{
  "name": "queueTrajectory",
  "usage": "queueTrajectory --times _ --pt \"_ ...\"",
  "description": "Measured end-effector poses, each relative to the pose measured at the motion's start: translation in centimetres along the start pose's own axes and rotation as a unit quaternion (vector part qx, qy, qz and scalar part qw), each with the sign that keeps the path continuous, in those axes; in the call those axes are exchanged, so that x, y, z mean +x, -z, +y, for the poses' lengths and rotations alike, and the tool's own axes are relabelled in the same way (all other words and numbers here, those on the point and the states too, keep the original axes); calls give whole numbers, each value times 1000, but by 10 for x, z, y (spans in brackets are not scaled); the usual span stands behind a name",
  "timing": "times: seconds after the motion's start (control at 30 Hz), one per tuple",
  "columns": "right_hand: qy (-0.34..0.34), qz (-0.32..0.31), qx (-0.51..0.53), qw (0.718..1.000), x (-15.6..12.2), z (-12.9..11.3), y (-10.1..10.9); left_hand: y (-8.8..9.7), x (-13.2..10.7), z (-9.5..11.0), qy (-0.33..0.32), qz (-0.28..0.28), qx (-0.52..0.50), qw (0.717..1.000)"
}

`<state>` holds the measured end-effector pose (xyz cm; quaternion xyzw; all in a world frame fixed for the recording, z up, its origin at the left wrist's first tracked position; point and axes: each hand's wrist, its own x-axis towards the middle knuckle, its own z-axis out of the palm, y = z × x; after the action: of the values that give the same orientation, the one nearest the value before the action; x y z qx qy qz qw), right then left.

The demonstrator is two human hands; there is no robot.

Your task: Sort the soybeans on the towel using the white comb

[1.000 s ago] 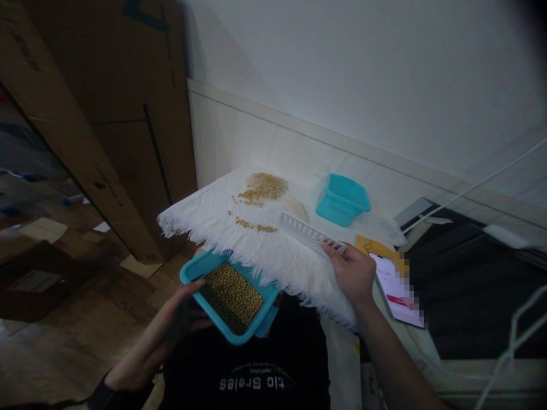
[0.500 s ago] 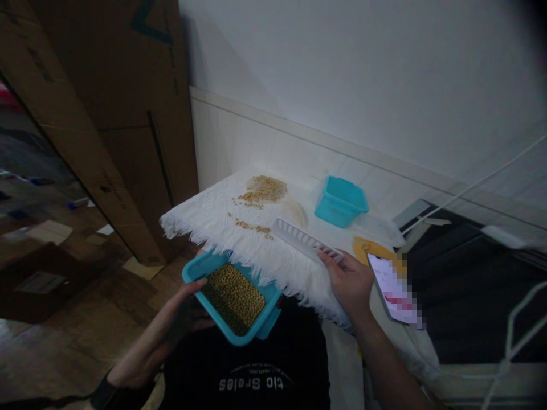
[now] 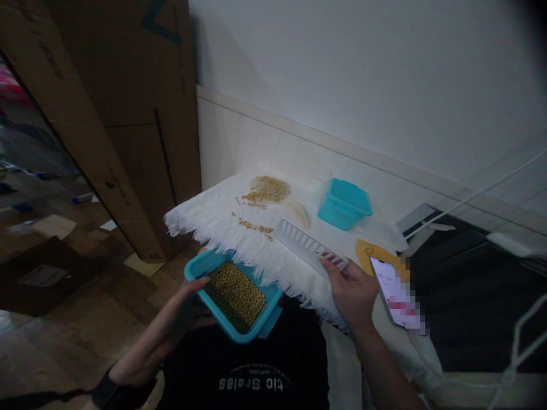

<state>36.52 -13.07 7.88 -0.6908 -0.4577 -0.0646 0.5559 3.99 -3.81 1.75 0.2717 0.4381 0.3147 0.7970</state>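
Looks like a cluttered home, judging by the fringed white cloth [image 3: 209, 210], wood-look floor [image 3: 64, 353] strewn with scraps [image 3: 55, 226], and tall cardboard box [image 3: 128, 80].

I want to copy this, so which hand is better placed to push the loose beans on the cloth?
Probably the right hand: it holds a white slotted strip close to the loose beans. The left hand is busy holding the blue box below the cloth.
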Motion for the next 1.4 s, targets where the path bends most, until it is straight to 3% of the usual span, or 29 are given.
queueTrajectory --times 0.27,0.47,0.83,1.07,1.3,1.4 --pt "-32 -13 27 999 1 0 -6 3 1 -2 -6 -17 -4 1000" --pt "-22 -21 34 999 0 0 -4 3 2 -2 -8 0 2 1000" --pt "-5 -46 52 998 5 -15 -17 0 1 0 -9 -8 -2 1000" --pt "-2 -61 67 996 6 -24 -21 9 7 -5 -4 -13 0 1000" --pt "6 -121 101 987 -4 -43 -19 11 7 -6 -3 -15 -3 1000" --pt "4 -93 96 991 1 -38 -19 11 8 -7 2 -15 -8 1000"
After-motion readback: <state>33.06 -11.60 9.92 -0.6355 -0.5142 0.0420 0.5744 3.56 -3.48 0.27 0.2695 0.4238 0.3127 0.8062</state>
